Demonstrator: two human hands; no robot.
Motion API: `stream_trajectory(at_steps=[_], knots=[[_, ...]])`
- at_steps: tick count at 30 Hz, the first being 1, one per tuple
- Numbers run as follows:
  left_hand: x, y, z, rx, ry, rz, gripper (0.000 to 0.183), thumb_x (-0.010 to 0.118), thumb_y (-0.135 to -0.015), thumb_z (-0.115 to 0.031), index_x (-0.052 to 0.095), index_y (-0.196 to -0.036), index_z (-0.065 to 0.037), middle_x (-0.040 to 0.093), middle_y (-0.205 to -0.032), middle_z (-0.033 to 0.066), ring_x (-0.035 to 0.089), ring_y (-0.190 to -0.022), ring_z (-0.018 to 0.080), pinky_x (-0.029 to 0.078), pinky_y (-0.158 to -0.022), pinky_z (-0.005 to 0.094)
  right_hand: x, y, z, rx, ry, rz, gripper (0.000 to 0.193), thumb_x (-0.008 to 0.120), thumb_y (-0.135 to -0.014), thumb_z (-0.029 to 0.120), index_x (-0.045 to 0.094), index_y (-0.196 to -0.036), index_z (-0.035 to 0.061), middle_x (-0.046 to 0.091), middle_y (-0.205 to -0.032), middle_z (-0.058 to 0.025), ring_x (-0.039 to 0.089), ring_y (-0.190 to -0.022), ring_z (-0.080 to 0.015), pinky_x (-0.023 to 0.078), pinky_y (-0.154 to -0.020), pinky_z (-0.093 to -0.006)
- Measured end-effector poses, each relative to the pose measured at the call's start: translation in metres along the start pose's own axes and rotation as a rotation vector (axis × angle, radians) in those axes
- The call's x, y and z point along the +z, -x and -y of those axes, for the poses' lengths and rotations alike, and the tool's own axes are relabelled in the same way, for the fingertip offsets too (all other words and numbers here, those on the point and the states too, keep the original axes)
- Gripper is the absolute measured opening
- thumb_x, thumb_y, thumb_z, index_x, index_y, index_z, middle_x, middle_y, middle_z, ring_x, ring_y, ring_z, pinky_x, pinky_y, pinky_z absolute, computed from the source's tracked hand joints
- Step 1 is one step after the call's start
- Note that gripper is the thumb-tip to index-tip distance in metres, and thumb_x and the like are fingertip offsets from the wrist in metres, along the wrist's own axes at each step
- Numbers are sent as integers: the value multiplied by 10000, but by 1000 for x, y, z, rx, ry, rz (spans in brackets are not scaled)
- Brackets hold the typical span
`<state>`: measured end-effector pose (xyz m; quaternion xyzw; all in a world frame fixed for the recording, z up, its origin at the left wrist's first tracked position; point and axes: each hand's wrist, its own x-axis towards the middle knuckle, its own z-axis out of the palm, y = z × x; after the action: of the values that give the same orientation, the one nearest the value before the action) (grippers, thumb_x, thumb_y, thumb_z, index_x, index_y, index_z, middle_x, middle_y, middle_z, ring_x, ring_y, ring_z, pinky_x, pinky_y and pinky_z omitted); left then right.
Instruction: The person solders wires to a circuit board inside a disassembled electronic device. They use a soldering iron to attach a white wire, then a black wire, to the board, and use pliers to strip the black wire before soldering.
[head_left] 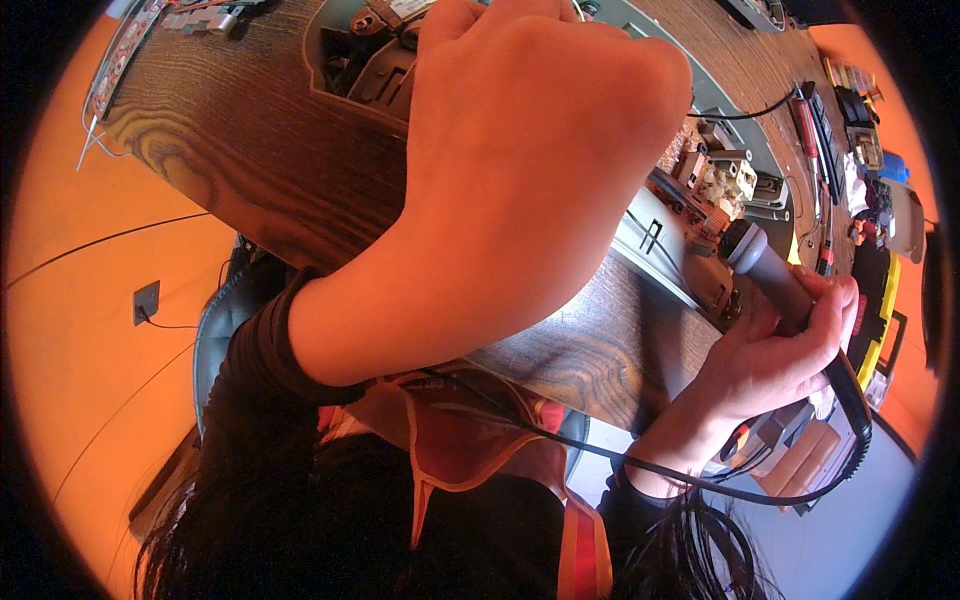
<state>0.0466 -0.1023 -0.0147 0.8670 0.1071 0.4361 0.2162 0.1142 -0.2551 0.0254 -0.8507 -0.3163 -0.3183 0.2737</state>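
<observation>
My left hand (545,120) looms large over an open grey plastic casing (775,150), its back turned up. Its fingers bend away out of sight, so whether they grip anything is hidden. On the right, my right hand (780,355) is closed around the grey handle of a corded soldering iron (775,275). The iron's front end tilts up and left over the casing. Metal and plastic parts (735,180) fill the casing's right section, and dark parts (370,65) lie in its left section.
The casing stands on a dark wood-grained table (260,140). A black cord (600,455) loops from the iron past my right wrist and across my front. A red-handled tool (805,125) lies at the right, near a yellow-edged black case (885,315). A circuit strip (120,60) sits far left.
</observation>
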Motion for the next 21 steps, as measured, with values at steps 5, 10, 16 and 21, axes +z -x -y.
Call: stream_trajectory(at_steps=[5, 10, 16, 21], knots=[[-2, 0, 0, -3, 2, -1, 252, 666, -688, 32, 591, -928, 21, 592, -912, 111, 561, -843, 169, 430, -758, 263, 0, 1, -3, 122, -48, -35, 35, 428, -725, 41, 440, -694, 31, 484, -664, -72, 486, -616, -197, 361, -587, -289], [-6, -3, -1, -1, 9, -2, 256, 664, -689, 35, 589, -933, 25, 591, -920, 113, 560, -849, 168, 430, -763, 262, 0, 1, -5, -118, 103, -78, 18, 424, -708, 26, 430, -695, 38, 467, -654, -67, 486, -617, -203, 364, -605, -287], [-32, -11, -9, -28, 54, 74, 260, 663, -691, 40, 587, -940, 30, 590, -929, 117, 560, -856, 167, 429, -770, 261, -3, 0, -2, 35, 132, 1, 44, 416, -727, 46, 438, -689, 44, 460, -641, -56, 484, -614, -188, 363, -603, -279], [-55, 0, -9, -262, 179, -39, 277, 643, -711, 49, 567, -977, 35, 582, -966, 128, 555, -878, 173, 429, -788, 266, 0, 1, 1, 328, -180, -62, 148, 392, -791, 70, 429, -648, 55, 447, -641, -55, 456, -600, -172, 356, -588, -264]])
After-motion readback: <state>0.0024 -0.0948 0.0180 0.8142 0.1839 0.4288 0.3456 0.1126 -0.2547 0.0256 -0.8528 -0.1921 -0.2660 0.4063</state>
